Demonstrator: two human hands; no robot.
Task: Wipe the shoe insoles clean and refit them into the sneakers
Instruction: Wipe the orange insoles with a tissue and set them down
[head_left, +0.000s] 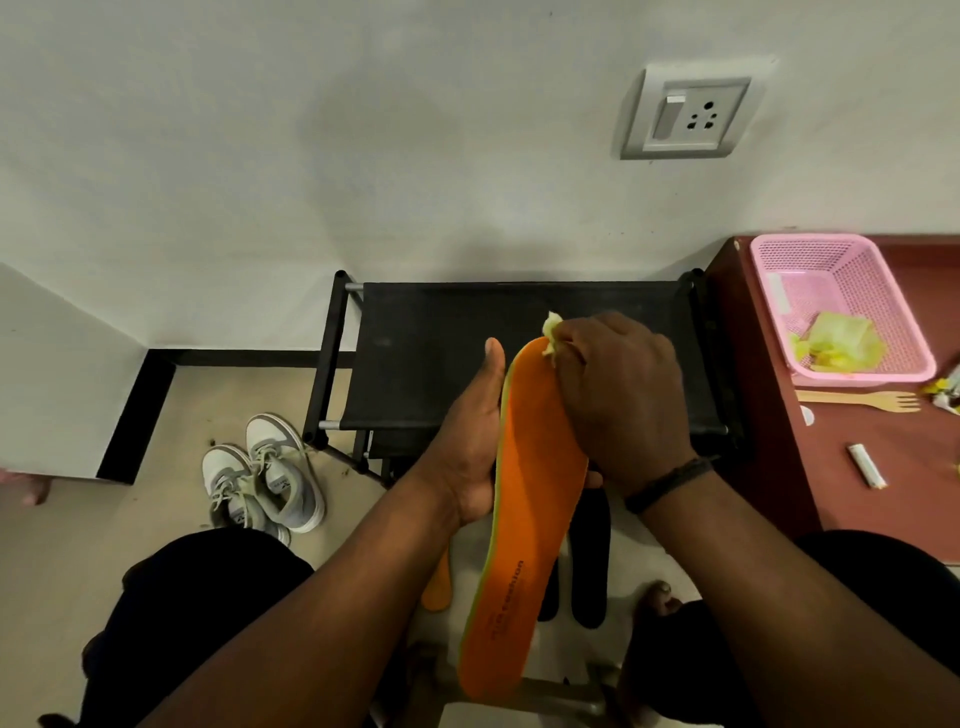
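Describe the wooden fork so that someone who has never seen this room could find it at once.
Start at the reddish-brown table on the right, by the wall. A pink basket stands on it, and the wooden fork lies flat just in front of that basket, prongs pointing right. It is the only pale wooden, pronged thing there.

Home interior, likely an entryway or bedroom corner. Indicated by: black fabric shoe rack (519, 353) set against a white wall, grey sneakers (265, 475) left on a tiled floor (218, 400), wall socket (688, 117), pink plastic basket (841, 306) and wooden fork (860, 401) on a maroon surface (831, 467).
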